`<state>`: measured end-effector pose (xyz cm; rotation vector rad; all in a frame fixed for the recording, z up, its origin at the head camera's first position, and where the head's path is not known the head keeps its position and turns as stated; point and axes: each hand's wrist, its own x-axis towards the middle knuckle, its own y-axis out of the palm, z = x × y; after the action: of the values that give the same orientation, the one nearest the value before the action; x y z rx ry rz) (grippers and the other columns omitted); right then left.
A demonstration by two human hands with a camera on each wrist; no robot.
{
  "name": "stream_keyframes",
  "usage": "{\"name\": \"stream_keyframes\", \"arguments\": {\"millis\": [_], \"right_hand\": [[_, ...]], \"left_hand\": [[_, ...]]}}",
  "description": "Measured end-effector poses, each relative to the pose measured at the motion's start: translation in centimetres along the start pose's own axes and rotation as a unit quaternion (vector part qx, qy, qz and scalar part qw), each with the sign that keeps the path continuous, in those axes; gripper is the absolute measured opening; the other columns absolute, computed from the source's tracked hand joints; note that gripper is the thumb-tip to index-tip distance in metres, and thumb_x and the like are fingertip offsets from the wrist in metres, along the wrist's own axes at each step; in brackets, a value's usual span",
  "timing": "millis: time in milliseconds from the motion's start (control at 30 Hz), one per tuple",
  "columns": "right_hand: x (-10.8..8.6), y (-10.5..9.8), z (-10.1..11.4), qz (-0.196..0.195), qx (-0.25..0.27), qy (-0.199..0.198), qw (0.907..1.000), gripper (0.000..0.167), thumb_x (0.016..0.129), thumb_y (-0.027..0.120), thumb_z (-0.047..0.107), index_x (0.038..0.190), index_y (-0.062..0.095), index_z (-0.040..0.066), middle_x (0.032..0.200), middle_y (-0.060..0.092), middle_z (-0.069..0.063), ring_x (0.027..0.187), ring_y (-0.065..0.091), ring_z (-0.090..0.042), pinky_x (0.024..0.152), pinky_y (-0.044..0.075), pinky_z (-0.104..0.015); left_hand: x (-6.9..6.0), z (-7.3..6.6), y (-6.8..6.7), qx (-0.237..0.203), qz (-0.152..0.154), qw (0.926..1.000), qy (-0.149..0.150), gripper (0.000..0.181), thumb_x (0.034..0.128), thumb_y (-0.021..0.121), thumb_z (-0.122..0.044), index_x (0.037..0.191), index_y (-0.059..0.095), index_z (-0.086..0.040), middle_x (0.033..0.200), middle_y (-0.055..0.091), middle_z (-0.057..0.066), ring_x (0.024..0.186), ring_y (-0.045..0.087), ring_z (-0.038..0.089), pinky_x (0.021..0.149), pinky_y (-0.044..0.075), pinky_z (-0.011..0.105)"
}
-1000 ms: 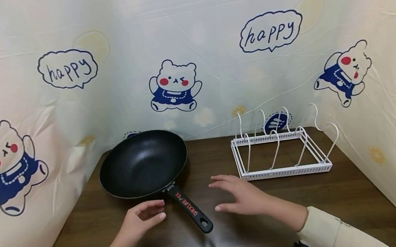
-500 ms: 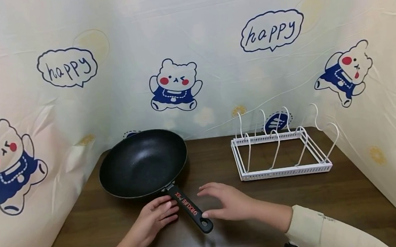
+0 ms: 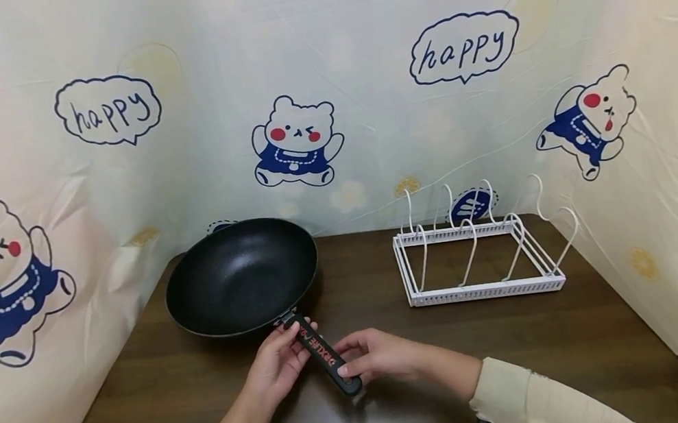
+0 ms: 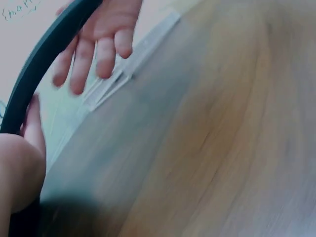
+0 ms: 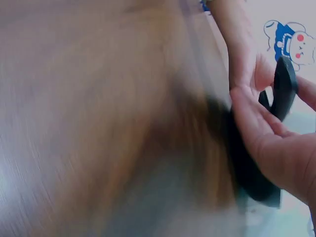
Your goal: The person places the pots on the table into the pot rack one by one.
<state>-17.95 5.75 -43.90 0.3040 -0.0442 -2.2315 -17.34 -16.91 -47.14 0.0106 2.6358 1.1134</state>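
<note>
A black frying pan point(image 3: 240, 277) lies at the left of the wooden table, its handle point(image 3: 323, 351) pointing toward the front right. My left hand point(image 3: 277, 366) grips the handle close to the pan, thumb on top and fingers underneath. At the handle's far end my right hand point(image 3: 388, 354) pinches it, thumb above. The left wrist view has the dark handle point(image 4: 44, 54) between the left hand point(image 4: 19, 168) and the right hand's fingers point(image 4: 103, 49). In the right wrist view, the right hand point(image 5: 281, 153) partly covers the handle point(image 5: 285, 89).
A white wire rack point(image 3: 486, 291) with upright curved hooks stands at the back right of the table point(image 3: 546, 348). Behind and beside the table hangs a pale sheet point(image 3: 366, 112) printed with bears and "happy" bubbles.
Both hands have moved in to the handle and taken hold of it, the left moving right and the right moving left. Pan and rack stay in place; the head view has shifted slightly.
</note>
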Motion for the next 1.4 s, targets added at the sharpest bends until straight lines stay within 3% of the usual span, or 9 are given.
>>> {"name": "stream_keyframes", "arguments": {"millis": [100, 233, 500, 833, 1033, 1400], "right_hand": [[0.2, 0.1, -0.5, 0.048, 0.121, 0.006, 0.9915, 0.043, 0.095, 0.055, -0.001, 0.135, 0.044, -0.012, 0.125, 0.058, -0.027, 0.096, 0.068, -0.025, 0.080, 0.057, -0.039], [0.2, 0.5, -1.0, 0.072, 0.172, -0.013, 0.9824, 0.040, 0.096, 0.051, -0.005, 0.135, 0.042, -0.010, 0.133, 0.054, -0.025, 0.099, 0.068, -0.023, 0.077, 0.057, -0.036], [-0.2, 1.2, -1.9, 0.069, 0.133, -0.039, 0.9880, 0.045, 0.095, 0.052, -0.006, 0.137, 0.038, -0.011, 0.136, 0.047, -0.031, 0.094, 0.066, -0.018, 0.075, 0.056, -0.031], [-1.0, 1.5, -2.3, 0.055, 0.105, -0.069, 0.9905, 0.046, 0.096, 0.051, -0.007, 0.138, 0.034, -0.013, 0.133, 0.047, -0.033, 0.093, 0.065, -0.021, 0.073, 0.057, -0.031], [-1.8, 1.4, -2.4, 0.056, 0.094, -0.086, 0.9902, 0.047, 0.095, 0.050, -0.009, 0.139, 0.032, -0.014, 0.132, 0.047, -0.032, 0.093, 0.065, -0.021, 0.073, 0.057, -0.032], [-3.2, 1.1, -2.4, 0.051, 0.063, -0.113, 0.9902, 0.047, 0.095, 0.052, -0.009, 0.138, 0.033, -0.015, 0.130, 0.049, -0.030, 0.095, 0.066, -0.020, 0.073, 0.057, -0.033]], "left_hand": [[0.0, 0.5, 0.7, 0.002, -0.024, 0.9993, 0.027, 0.022, 0.0982, 0.052, 0.000, 0.118, 0.044, -0.004, 0.101, 0.067, 0.007, 0.099, 0.068, 0.019, 0.089, 0.053, 0.037], [-0.2, 0.8, 1.1, 0.010, -0.038, 0.9977, 0.056, 0.031, 0.0955, 0.054, 0.005, 0.119, 0.039, -0.007, 0.105, 0.066, 0.008, 0.101, 0.068, 0.021, 0.090, 0.053, 0.040], [-0.8, 1.2, 0.6, 0.024, -0.045, 0.9967, 0.063, 0.039, 0.0943, 0.053, 0.010, 0.122, 0.034, -0.009, 0.113, 0.064, 0.014, 0.102, 0.068, 0.024, 0.090, 0.053, 0.040], [-1.5, 1.3, 0.9, 0.066, 0.027, 0.9934, 0.090, 0.050, 0.0881, 0.053, 0.018, 0.126, 0.031, -0.005, 0.113, 0.065, 0.013, 0.104, 0.067, 0.026, 0.083, 0.056, 0.035], [-1.9, 1.3, 1.2, 0.099, 0.063, 0.9893, 0.087, 0.056, 0.0864, 0.055, 0.017, 0.130, 0.028, -0.006, 0.117, 0.064, 0.009, 0.107, 0.066, 0.025, 0.078, 0.057, 0.035], [-2.6, 1.7, 2.9, 0.094, 0.048, 0.9926, 0.061, 0.060, 0.0838, 0.052, 0.021, 0.131, 0.029, -0.007, 0.116, 0.063, 0.009, 0.106, 0.066, 0.024, 0.077, 0.057, 0.033]]}}
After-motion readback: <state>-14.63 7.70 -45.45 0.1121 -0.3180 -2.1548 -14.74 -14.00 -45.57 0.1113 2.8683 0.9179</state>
